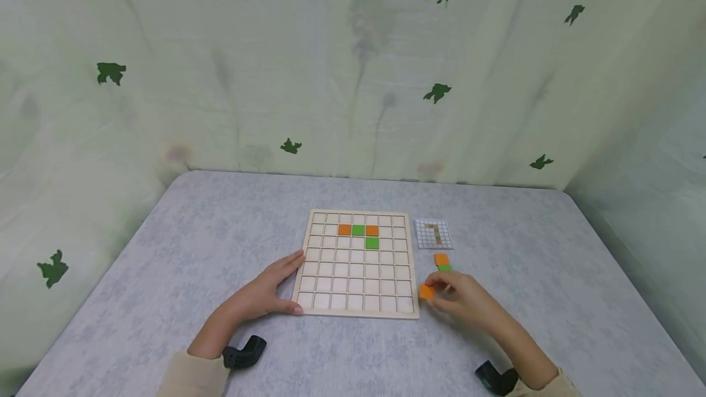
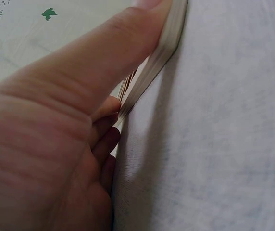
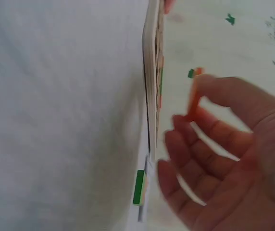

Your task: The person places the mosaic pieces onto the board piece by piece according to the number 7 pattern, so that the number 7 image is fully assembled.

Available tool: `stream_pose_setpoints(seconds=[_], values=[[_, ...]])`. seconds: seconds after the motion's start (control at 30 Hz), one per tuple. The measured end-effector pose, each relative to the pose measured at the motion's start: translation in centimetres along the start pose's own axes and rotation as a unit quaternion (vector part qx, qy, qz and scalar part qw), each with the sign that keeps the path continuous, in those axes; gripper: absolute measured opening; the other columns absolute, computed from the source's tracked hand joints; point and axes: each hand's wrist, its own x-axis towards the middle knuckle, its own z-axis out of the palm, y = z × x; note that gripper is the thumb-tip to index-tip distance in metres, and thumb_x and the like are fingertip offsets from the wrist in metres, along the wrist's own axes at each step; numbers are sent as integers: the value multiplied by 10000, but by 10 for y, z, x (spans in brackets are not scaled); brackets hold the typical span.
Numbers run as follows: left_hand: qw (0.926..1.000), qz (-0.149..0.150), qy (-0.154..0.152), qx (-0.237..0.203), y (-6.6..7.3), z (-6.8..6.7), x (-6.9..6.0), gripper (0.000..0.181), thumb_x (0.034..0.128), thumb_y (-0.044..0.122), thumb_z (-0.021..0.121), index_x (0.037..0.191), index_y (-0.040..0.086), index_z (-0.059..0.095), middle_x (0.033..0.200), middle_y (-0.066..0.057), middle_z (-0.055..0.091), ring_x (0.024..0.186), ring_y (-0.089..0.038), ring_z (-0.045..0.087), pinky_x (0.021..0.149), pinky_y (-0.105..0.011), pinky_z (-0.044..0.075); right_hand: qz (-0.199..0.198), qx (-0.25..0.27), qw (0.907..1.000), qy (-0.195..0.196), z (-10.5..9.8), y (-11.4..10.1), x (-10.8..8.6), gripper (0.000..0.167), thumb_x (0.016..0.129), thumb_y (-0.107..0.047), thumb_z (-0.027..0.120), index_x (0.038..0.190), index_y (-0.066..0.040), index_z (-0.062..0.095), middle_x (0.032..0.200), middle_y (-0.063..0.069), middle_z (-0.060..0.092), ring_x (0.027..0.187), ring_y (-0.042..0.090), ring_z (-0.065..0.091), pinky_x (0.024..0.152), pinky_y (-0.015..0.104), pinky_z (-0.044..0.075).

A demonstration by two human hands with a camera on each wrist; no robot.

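A wooden grid board point(image 1: 349, 270) lies on the table, with two orange tiles and two green tiles set in its upper squares. My left hand point(image 1: 267, 291) rests at the board's lower left corner, fingers stretched along the left side and thumb against the front edge. Beyond the board's lower right side, my right hand point(image 1: 462, 300) pinches a square orange tile point(image 1: 426, 291) between thumb and fingertips. In the right wrist view that orange tile point(image 3: 194, 96) appears edge-on, above the tabletop. Just past the right hand lie a loose orange tile point(image 1: 441, 259) and a partly hidden green tile point(image 1: 444, 268).
A small printed card point(image 1: 434, 234) with a grid and coloured squares lies right of the board. The grey table point(image 1: 231, 213) meets a pale leaf-patterned curtain point(image 1: 331, 78) at its back. Black wrist devices point(image 1: 245, 353) sit at both wrists.
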Motion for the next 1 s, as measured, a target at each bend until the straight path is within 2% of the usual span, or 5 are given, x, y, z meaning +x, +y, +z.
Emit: stream_pose_setpoints(seconds=[0.17, 0.47, 0.63, 0.8, 1.0], values=[[10000, -5, 5, -4, 0, 0, 0, 1063, 617, 498, 751, 1432, 69, 219, 1483, -86, 146, 1329, -329, 108, 1012, -537, 161, -596, 19, 9976, 340, -3, -12, 20, 219, 813, -127, 669, 1027, -107, 628, 967, -53, 596, 843, 138, 540, 703, 304, 472], [10000, 50, -6, -5, 0, 0, -1, 1056, 623, 487, 753, 1431, 65, 219, 1484, -86, 145, 1331, -321, 107, 1015, -528, 163, -1043, 522, 9897, 829, 12, -27, 65, 277, 810, -144, 672, 1070, -56, 640, 1023, 3, 610, 857, 158, 546, 710, 300, 478], [10000, 77, -7, -15, 0, 0, -1, 1059, 623, 492, 750, 1432, 67, 216, 1485, -83, 142, 1331, -321, 104, 1014, -531, 163, -896, 680, 9911, 719, 29, -25, 85, 296, 803, -174, 676, 1066, -42, 645, 1000, 17, 606, 836, 140, 542, 713, 267, 478], [10000, 49, 9, 19, -1, 0, 0, 1059, 622, 500, 745, 1434, 75, 215, 1485, -78, 143, 1331, -319, 107, 1013, -532, 167, -478, 790, 9938, 618, 43, -21, 96, 294, 796, -184, 683, 1054, -52, 636, 945, -6, 584, 807, 125, 521, 705, 267, 461], [10000, 36, 26, 45, -1, 0, 0, 1054, 625, 494, 747, 1432, 71, 219, 1482, -85, 151, 1329, -320, 115, 1013, -526, 175, -296, 503, 9966, 585, 50, -20, 101, 198, 801, -151, 685, 989, -103, 649, 906, -32, 558, 779, 112, 490, 680, 263, 439]])
